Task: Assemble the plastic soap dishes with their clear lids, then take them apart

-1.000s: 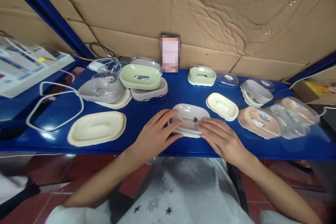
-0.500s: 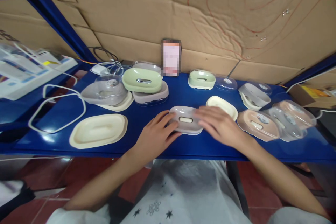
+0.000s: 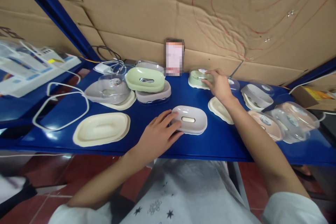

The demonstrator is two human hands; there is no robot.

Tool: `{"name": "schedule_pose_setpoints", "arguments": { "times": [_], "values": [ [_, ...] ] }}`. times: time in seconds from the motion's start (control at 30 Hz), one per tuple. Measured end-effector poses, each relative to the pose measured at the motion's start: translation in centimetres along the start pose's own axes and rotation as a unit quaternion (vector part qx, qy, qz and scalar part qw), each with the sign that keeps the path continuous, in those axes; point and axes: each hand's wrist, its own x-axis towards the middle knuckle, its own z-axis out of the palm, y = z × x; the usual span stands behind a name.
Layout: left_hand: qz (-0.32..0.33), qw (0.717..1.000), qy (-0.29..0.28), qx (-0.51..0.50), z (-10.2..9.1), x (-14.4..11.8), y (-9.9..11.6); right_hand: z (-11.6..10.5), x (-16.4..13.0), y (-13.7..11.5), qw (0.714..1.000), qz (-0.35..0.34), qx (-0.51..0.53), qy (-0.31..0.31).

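Blue shelf [image 3: 215, 140] with scattered soap dishes [image 3: 102, 133], clear lids [image 3: 295, 115], white cable loop [image 3: 60, 110]

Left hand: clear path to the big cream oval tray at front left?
Probably yes. The left hand rests on the grey oval soap dish, and only bare blue shelf lies between it and the cream oval tray.

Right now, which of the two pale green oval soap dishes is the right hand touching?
The right hand touches the smaller pale green soap dish at the back centre, right of the blurred card; the other sits stacked farther left.
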Motion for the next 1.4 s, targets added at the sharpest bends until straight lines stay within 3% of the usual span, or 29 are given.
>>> {"name": "schedule_pose_setpoints", "arguments": {
  "times": [0.17, 0.4, 0.47, 0.57, 0.7, 0.8, 1.0, 1.27, 1.4],
  "values": [
    [-0.004, 1.000, -0.002, 0.005, -0.1, 0.1, 0.1, 0.2, -1.5, -0.7, 0.999, -0.044, -0.022, -0.003],
    [-0.005, 1.000, -0.008, -0.014, -0.2, 0.0, 0.1, -0.2, -1.2, -0.2, 0.995, -0.079, 0.064, 0.009],
    [-0.017, 0.999, -0.012, -0.036, -0.2, 0.0, 0.1, -1.3, -3.2, -1.4, 0.991, -0.093, 0.083, 0.039],
    [-0.072, 0.994, 0.002, -0.078, -0.3, -0.1, 0.4, -3.0, -8.4, -4.1, 0.981, -0.115, 0.134, 0.074],
    [-0.127, 0.984, 0.020, -0.124, -0.3, -0.3, 0.7, -3.8, -15.4, -7.0, 0.977, -0.119, 0.170, 0.044],
    [-0.111, 0.985, 0.014, -0.131, -0.1, -0.3, 0.5, -3.3, -17.8, -7.9, 0.974, -0.145, 0.175, 0.017],
    [-0.082, 0.991, 0.029, -0.106, 0.5, -0.6, -0.3, -2.4, -18.1, -7.9, 0.965, -0.206, 0.160, -0.008],
    [-0.083, 0.991, 0.004, -0.108, 0.1, -0.7, -0.3, -2.3, -18.7, -7.4, 0.973, -0.122, 0.187, -0.054],
    [-0.076, 0.987, -0.017, -0.140, -0.6, -0.4, 0.2, -3.0, -19.4, -7.2, 0.980, -0.111, 0.164, -0.005]
  ]
}}
